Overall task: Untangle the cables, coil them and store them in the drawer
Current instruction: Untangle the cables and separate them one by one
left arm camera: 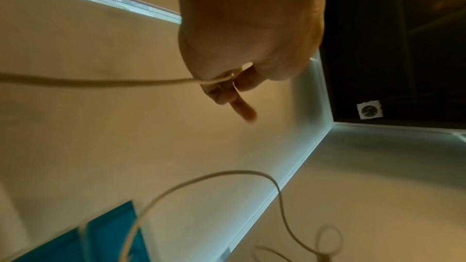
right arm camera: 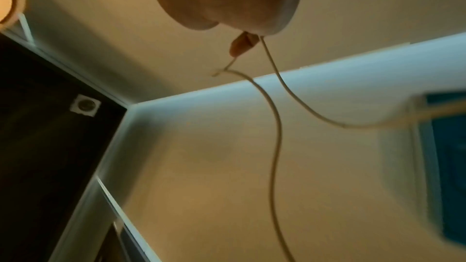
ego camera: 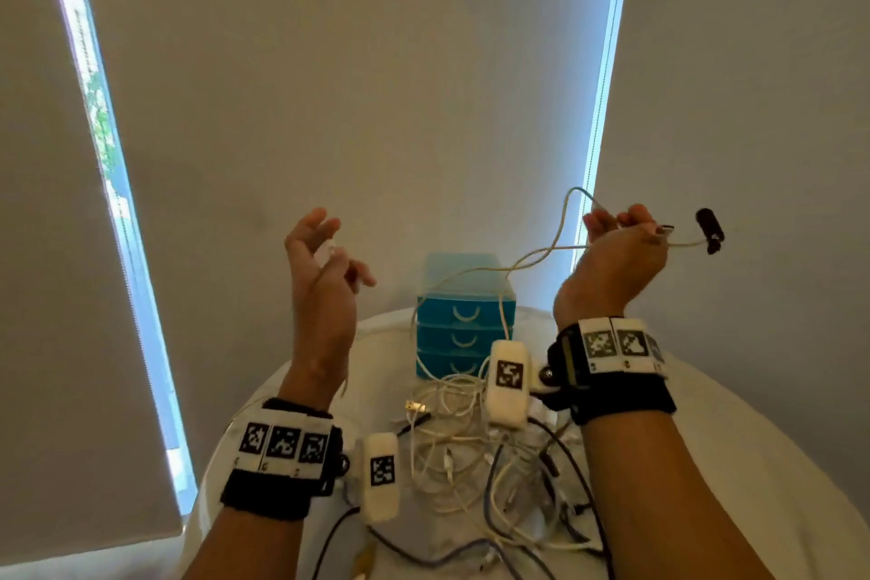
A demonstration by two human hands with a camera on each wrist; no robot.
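Both my hands are raised above the table. My right hand (ego camera: 616,235) grips a white cable (ego camera: 532,257) near one end; a metal plug and a small black piece (ego camera: 710,228) stick out to its right. From there the cable sags down over the blue drawer unit (ego camera: 463,311) toward the tangle of white and dark cables (ego camera: 471,447). My left hand (ego camera: 325,250) pinches a white cable with loosely curled fingers. In the left wrist view that cable (left arm camera: 100,82) crosses under the fingers (left arm camera: 227,91). The right wrist view shows two strands (right arm camera: 276,127) hanging from my hand (right arm camera: 242,45).
The drawer unit has three shut drawers and stands at the far edge of the round white table (ego camera: 753,438). Grey blinds hang behind it, with bright window gaps left and right. The cable pile fills the table between my forearms.
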